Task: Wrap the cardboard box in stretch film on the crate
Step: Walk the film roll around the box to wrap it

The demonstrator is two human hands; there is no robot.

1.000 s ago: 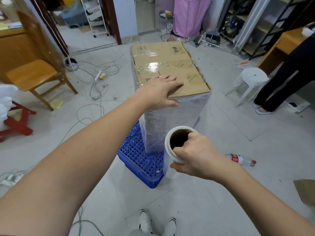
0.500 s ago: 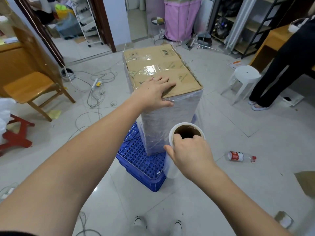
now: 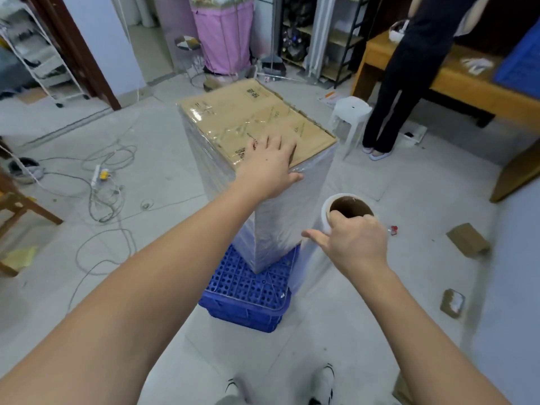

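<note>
Upright, the film-covered cardboard box (image 3: 263, 159) stood on the blue crate (image 3: 248, 290) on the floor. The left hand (image 3: 270, 168) lay flat at the box's near top corner, fingers straight and spread. The right hand (image 3: 355, 244) gripped the stretch film roll (image 3: 347, 210) just beside the box, fingers hooked into its core.

Bare forearms, white shoes (image 3: 325, 385) with black trim

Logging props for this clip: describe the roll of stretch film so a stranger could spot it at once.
Start at the tall film-wrapped cardboard box standing on the blue crate. Just right of it, the right hand grips the stretch film roll. It alone is a white cylinder with a brown cardboard core.
</note>
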